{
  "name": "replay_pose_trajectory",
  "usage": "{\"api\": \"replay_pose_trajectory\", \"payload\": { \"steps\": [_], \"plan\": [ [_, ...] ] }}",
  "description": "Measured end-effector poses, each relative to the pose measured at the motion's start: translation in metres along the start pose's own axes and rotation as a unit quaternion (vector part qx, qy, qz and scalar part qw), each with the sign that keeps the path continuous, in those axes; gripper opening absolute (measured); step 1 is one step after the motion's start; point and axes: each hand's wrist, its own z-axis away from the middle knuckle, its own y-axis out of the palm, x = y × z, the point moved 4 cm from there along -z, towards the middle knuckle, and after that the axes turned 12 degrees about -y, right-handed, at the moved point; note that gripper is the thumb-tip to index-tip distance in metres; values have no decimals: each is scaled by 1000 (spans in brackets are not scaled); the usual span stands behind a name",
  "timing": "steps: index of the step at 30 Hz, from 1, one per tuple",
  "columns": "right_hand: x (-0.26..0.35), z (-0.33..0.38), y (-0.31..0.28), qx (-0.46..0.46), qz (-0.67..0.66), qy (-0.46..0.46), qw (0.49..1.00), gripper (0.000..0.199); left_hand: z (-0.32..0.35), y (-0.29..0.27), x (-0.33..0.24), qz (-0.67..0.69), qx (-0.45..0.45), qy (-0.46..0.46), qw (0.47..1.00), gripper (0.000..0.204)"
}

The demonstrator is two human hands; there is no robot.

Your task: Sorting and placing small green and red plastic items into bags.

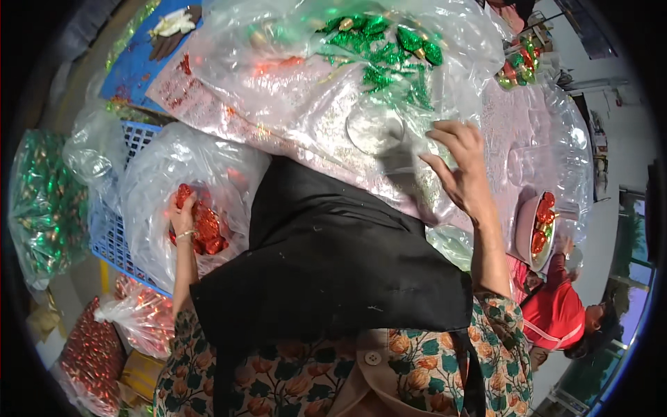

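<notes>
My left hand (pixel 183 217) reaches down into a clear plastic bag (pixel 149 182) that sits in a blue crate, and its fingers are closed around red foil-wrapped sweets (pixel 206 227). My right hand (pixel 464 167) is raised over the table with its fingers spread, touching the edge of a large clear plastic bag (pixel 313 104) that holds green foil-wrapped sweets (pixel 381 48). A round clear lid or cup (pixel 375 130) lies under the plastic just left of that hand. A black cloth (pixel 326 257) hangs in front of my chest and hides the table's near edge.
A blue crate (pixel 111 236) stands at my left. Bags of green sweets (pixel 45 201) and red sweets (pixel 90 354) lie on the floor beside it. A pink bowl (pixel 524 229) with red sweets sits at the right, near a person in red (pixel 563 313).
</notes>
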Motion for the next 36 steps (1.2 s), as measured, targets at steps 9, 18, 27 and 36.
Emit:
{"api": "replay_pose_trajectory", "payload": {
  "steps": [9,18,27,36],
  "plan": [
    [-88,255,15,-363,-118,409,829,15,69,203,-339,-171,139,515,828,43],
    [-129,229,-21,-344,-176,410,826,14,-73,369,-388,-385,36,229,893,44],
    [-191,-102,42,38,-116,-80,989,38,-139,344,-484,-395,142,246,874,28],
    [-383,-232,149,123,3,10,992,55,-141,363,-454,-468,373,145,788,34]
  ]
}}
